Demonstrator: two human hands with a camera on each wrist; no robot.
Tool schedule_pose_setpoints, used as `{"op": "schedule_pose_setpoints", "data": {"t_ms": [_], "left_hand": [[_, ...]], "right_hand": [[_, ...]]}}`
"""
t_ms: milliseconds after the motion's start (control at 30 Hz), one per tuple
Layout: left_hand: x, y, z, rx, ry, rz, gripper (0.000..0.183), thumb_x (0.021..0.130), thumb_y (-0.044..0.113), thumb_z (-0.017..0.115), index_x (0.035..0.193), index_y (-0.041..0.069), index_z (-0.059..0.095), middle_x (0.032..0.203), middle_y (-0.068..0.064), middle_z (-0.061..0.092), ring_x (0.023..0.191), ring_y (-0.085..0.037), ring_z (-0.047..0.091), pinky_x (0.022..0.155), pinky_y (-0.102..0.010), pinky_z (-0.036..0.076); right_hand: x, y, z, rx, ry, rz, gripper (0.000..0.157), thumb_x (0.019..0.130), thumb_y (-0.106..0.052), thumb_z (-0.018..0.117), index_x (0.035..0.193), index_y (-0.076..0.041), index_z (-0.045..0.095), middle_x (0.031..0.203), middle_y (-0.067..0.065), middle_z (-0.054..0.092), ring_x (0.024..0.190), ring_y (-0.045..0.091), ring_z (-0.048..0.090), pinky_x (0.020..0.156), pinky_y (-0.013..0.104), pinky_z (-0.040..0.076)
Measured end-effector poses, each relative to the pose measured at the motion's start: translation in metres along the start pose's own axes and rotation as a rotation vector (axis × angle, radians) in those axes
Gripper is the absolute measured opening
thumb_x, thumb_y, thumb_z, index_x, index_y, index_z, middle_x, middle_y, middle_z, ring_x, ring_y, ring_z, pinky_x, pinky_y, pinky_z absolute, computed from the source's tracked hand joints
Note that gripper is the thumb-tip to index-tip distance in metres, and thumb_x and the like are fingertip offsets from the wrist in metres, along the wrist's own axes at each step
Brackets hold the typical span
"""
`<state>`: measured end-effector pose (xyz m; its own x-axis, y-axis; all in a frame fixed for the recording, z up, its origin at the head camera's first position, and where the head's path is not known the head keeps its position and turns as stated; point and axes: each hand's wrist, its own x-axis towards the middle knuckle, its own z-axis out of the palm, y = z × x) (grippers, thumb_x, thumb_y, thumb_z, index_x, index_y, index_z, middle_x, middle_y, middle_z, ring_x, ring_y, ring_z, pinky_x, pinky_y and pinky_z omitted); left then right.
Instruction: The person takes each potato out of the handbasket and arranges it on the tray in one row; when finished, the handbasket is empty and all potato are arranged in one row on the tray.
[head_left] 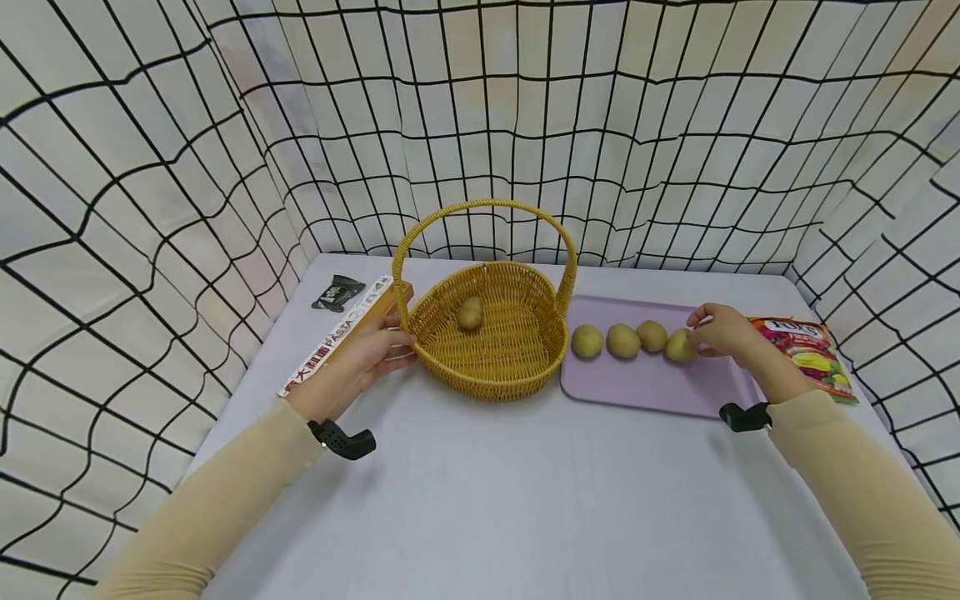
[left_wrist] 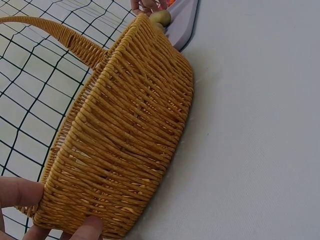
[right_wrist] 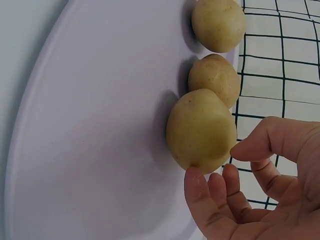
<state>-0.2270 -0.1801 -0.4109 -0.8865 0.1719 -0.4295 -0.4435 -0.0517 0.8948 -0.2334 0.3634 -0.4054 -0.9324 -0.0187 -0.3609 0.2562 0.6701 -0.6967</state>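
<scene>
A yellow-brown wicker basket [head_left: 491, 387] with a tall arched handle stands mid-table, with one potato [head_left: 470, 314] inside. My left hand [head_left: 367, 354] holds its left end, one digit over the rim and other fingers against the woven side [left_wrist: 120, 135]. On the lilac tray [head_left: 637, 392] several potatoes lie in a row. At the rightmost potato [head_left: 679, 345] is my right hand [head_left: 722, 332]. In the right wrist view, the thumb and a fingertip [right_wrist: 196, 187] meet the near end of that potato [right_wrist: 200, 130], while the other fingers are bent beside it, not wrapped round it.
Left of the basket lie a long pasta box [head_left: 341, 337] and a small dark packet [head_left: 339, 293]. A red, colourful bag [head_left: 808, 354] lies beyond the tray's right end. Black-and-white netted walls [head_left: 525, 133] enclose the table's back and sides.
</scene>
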Motion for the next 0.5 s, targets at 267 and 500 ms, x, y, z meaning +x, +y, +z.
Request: {"op": "schedule_pose_setpoints", "data": {"t_ms": [267,500], "left_hand": [[0.000,-0.001,0.001,-0.003,0.002,0.000,0.071,0.101,-0.002,0.053,0.162,0.002,0.017,0.160,-0.024,0.032,0.144,-0.041,0.042,0.120,-0.045,0.044],[0.001,-0.001,0.001,-0.004,-0.006,0.008,0.070,0.101,-0.003,0.052,0.162,0.001,0.016,0.161,-0.024,0.032,0.145,-0.040,0.042,0.120,-0.045,0.044]], "right_hand": [[-0.002,-0.003,-0.001,-0.104,0.010,-0.035,0.037,0.095,-0.013,0.063,0.123,0.007,0.050,0.118,0.025,0.058,0.102,0.028,0.060,0.079,0.031,0.060],[-0.007,-0.018,0.001,-0.177,0.015,-0.075,0.039,0.095,-0.018,0.064,0.125,0.005,0.053,0.119,0.023,0.060,0.099,0.027,0.056,0.073,0.025,0.051]]}}
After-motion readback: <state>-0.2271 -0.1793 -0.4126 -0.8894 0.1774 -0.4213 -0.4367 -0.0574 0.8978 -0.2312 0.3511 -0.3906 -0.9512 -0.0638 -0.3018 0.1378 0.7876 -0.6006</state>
